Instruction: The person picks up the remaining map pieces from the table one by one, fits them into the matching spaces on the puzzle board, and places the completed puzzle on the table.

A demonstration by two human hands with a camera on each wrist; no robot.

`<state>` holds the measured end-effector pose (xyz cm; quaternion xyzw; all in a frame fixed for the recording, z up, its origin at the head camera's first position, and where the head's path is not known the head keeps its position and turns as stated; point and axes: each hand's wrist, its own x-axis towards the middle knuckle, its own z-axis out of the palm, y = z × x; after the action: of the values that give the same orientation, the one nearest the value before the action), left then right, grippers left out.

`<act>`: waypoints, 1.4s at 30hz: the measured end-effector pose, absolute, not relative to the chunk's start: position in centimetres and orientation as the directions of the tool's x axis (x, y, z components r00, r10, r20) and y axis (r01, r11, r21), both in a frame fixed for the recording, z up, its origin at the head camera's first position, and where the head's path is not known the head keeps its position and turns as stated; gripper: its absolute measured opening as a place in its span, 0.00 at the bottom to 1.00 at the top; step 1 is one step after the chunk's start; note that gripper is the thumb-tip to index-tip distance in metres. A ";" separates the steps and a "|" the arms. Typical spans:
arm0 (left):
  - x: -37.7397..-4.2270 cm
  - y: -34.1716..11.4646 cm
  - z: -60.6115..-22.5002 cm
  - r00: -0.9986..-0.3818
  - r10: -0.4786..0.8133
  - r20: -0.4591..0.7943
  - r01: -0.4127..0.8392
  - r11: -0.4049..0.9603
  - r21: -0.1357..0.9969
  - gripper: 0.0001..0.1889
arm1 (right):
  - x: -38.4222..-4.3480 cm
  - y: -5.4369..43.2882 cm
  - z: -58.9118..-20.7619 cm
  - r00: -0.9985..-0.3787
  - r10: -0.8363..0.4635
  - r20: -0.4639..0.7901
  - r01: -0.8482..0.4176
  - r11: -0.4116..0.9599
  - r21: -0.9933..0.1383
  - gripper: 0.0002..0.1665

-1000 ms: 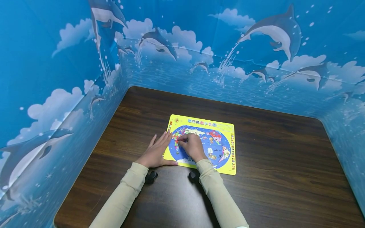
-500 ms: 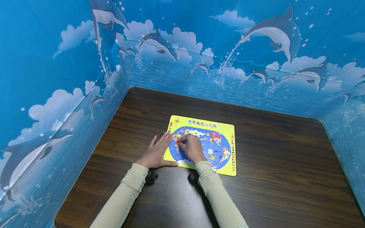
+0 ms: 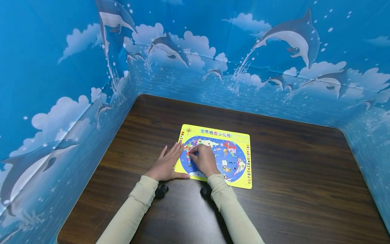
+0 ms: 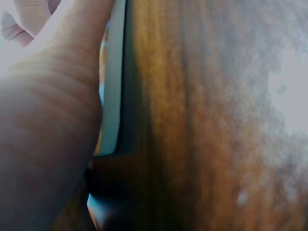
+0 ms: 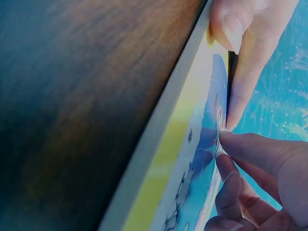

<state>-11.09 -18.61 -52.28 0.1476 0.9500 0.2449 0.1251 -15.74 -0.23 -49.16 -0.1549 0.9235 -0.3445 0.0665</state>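
Note:
A yellow-bordered world map board [image 3: 219, 184] with a blue oval of coloured land lies on the table. My left hand [image 3: 167, 165] rests at its left side, fingers stretched along the left edge and thumb along the near edge. My right hand [image 3: 205, 159] is over the left half of the oval. Its thumb and index finger pinch a small map piece low over the coloured land, and the fingers mostly cover the piece. In the right wrist view, the right hand's fingertips [image 5: 224, 139] are right at the board face, close to the left hand's fingers [image 5: 252, 62].
The dark wood table [image 3: 304, 176] extends around the board. Blue dolphin-print sheets [image 3: 195, 57] rise along its left, back and right edges. Black wrist devices [image 3: 161, 191] sit under both wrists.
My right wrist has shifted slightly left while its fingertips stay at the same part of the map. My left hand and the board keep their places.

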 end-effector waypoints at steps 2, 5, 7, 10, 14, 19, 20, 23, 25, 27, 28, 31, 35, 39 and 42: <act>-11.1 -18.6 -52.0 -0.923 0.343 -0.174 0.216 0.837 0.503 0.65 | -15.7 -0.2 -49.2 -0.945 -0.328 -0.019 -0.236 0.718 -0.655 0.05; -11.1 -18.6 -52.0 -0.923 0.341 -0.178 0.213 0.839 0.501 0.65 | -15.7 -0.2 -49.2 -0.945 -0.327 -0.019 -0.236 0.722 -0.651 0.05; -11.1 -18.6 -52.1 -0.925 0.339 -0.174 0.214 0.840 0.499 0.66 | -15.8 -0.2 -49.2 -0.945 -0.327 -0.017 -0.239 0.724 -0.648 0.05; -11.1 -18.7 -52.5 -0.927 0.339 -0.158 0.220 0.836 0.503 0.66 | -15.8 -0.2 -49.2 -0.945 -0.325 -0.019 -0.236 0.725 -0.647 0.05; -11.1 -18.6 -52.5 -0.928 0.338 -0.160 0.219 0.838 0.500 0.66 | -15.7 -0.1 -49.2 -0.945 -0.325 -0.019 -0.234 0.720 -0.654 0.06; -11.1 -18.5 -51.9 -0.924 0.337 -0.178 0.207 0.837 0.507 0.66 | -15.7 0.4 -49.0 -0.947 -0.320 0.015 -0.249 0.705 -0.665 0.06; -11.1 -18.5 -51.8 -0.924 0.337 -0.179 0.207 0.836 0.509 0.66 | -15.7 0.5 -48.9 -0.948 -0.318 0.027 -0.254 0.701 -0.666 0.05; -11.1 -18.5 -51.6 -0.924 0.335 -0.183 0.202 0.836 0.510 0.66 | -15.7 1.0 -48.8 -0.950 -0.307 0.058 -0.266 0.699 -0.664 0.05; -11.0 -18.5 -51.6 -0.923 0.337 -0.184 0.204 0.836 0.509 0.65 | -15.8 1.4 -48.7 -0.953 -0.296 0.069 -0.266 0.702 -0.660 0.05; -11.1 -18.5 -51.6 -0.922 0.341 -0.182 0.207 0.834 0.511 0.65 | -15.7 1.8 -48.7 -0.958 -0.280 0.067 -0.252 0.705 -0.663 0.05; -11.1 -18.5 -51.7 -0.922 0.342 -0.179 0.209 0.833 0.512 0.65 | -15.6 2.1 -48.7 -0.960 -0.273 0.066 -0.246 0.705 -0.665 0.05; -11.2 -18.4 -51.8 -0.922 0.338 -0.192 0.208 0.846 0.491 0.66 | -15.4 3.1 -48.5 -0.965 -0.253 0.065 -0.229 0.701 -0.676 0.04; -11.3 -18.4 -51.9 -0.921 0.333 -0.204 0.203 0.855 0.477 0.67 | -15.1 4.5 -48.3 -0.973 -0.223 0.063 -0.205 0.703 -0.681 0.06; -11.3 -18.4 -51.9 -0.922 0.339 -0.190 0.206 0.840 0.502 0.67 | -14.7 6.1 -48.2 -0.982 -0.184 0.054 -0.170 0.706 -0.688 0.06; -11.3 -18.5 -52.0 -0.922 0.332 -0.198 0.199 0.848 0.492 0.67 | -14.5 7.2 -48.1 -0.986 -0.160 0.049 -0.150 0.710 -0.688 0.07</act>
<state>-11.29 -18.46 -51.99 0.1396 0.9510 0.2382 0.1391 -14.48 7.17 -48.11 -0.0839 0.9247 -0.3713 0.0072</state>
